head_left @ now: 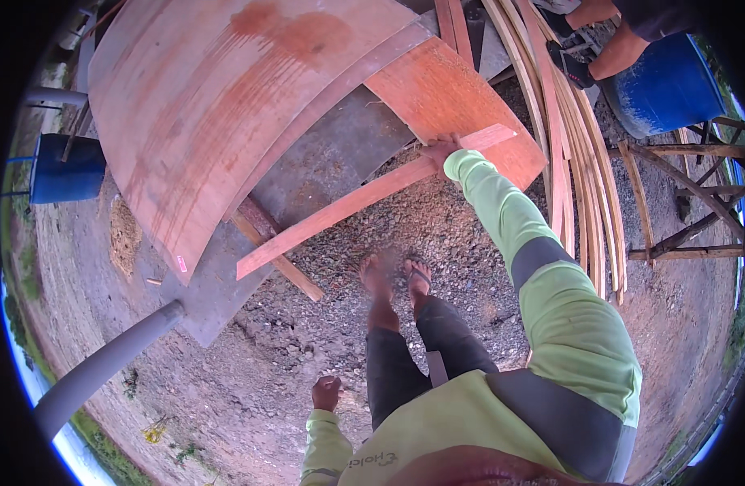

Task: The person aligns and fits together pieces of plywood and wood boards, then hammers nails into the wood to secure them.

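Observation:
My right hand (443, 152) is stretched forward and closed round a long reddish wooden plank (348, 198), near its far right end. The plank slants down to the left, its near end lying over a shorter piece of lumber (295, 275). Under my right hand and the plank's far end lies an orange-brown plywood piece (453, 97). My left hand (326, 393) hangs low beside my left leg, its fingers curled, with nothing seen sticking out of them. A large, stained plywood sheet (243, 105) lies ahead to the left, over a grey sheet (340, 138).
Long wooden strips (583, 170) lie in a bundle to the right. Beyond them are a blue drum (668, 85), a timber frame (688, 202) and another person's legs (619, 49). Another blue drum (69, 168) and a grey pipe (105, 364) are at left. Gravel (332, 324) surrounds my feet.

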Available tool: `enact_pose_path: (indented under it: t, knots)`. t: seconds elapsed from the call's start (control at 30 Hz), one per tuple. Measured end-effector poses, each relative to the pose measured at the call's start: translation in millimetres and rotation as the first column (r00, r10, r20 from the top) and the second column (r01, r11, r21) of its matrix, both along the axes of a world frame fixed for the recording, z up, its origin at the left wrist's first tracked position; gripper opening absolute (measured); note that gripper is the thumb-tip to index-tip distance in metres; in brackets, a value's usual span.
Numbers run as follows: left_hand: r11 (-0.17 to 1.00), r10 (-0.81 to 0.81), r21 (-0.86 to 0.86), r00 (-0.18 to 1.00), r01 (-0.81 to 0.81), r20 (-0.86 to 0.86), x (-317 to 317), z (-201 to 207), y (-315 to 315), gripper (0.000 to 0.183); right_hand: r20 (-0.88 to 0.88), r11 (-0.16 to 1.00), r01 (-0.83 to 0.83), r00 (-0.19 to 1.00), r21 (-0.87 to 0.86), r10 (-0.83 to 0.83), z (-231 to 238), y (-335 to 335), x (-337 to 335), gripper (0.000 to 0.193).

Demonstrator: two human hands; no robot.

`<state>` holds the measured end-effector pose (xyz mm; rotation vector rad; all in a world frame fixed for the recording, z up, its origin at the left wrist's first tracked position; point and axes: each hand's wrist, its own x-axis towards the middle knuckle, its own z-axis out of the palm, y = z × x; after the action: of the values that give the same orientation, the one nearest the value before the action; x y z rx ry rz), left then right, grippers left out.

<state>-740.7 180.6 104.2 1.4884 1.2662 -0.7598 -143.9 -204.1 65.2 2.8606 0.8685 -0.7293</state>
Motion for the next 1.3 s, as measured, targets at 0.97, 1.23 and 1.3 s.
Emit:
enact_pose_path:
  t: [0.97,1.23,1.3]
  knots:
    - [0.982,-0.187,0.090,0.945,0.169,0.267,134.7,-10.9,80.0,0.036,-0.401,0.746,0.664,0.696,0.044,-0.596,46.1,17.1,-170.7,0.058]
    - [0.975,-0.221,0.089,0.943,0.205,0.249,174.2,42.7,66.6,0.029,-0.506,0.852,0.521,0.749,0.052,-0.428,112.8,59.8,-96.3,0.041]
    - [0.983,-0.184,0.061,0.942,0.174,0.282,189.1,58.8,62.4,0.029,-0.500,0.879,0.472,0.778,0.066,-0.381,109.9,42.6,-93.1,0.043]
